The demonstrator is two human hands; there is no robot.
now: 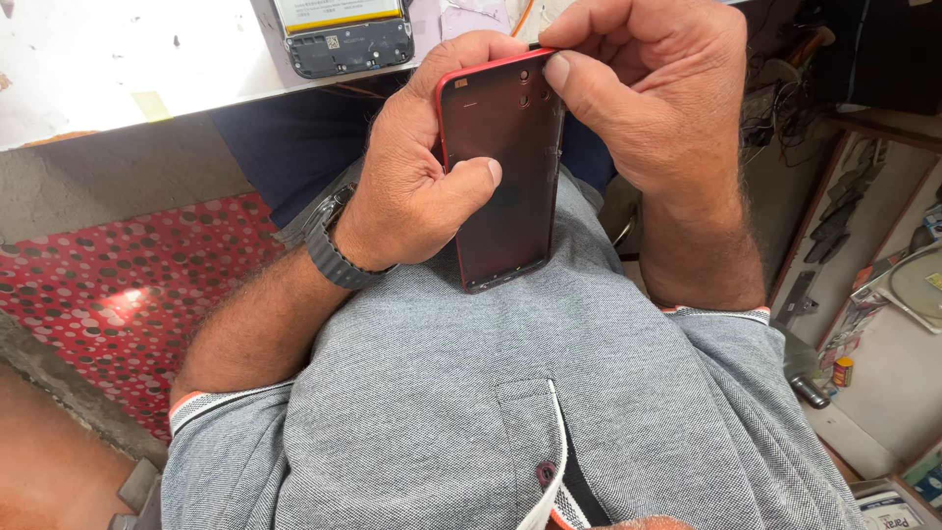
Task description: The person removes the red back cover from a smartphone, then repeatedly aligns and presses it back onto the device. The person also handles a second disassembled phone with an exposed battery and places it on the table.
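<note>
Grey shirt (442, 412) fills the foreground. Left hand (417, 182) fingers clamp red phone shell (502, 172); right hand (657, 98) fingers pinch its top edge.

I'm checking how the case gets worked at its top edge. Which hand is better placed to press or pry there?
Probably the right hand: its thumb already sits on the red phone case by the camera holes. The left hand is wrapped around the case's side, steadying it.
</note>
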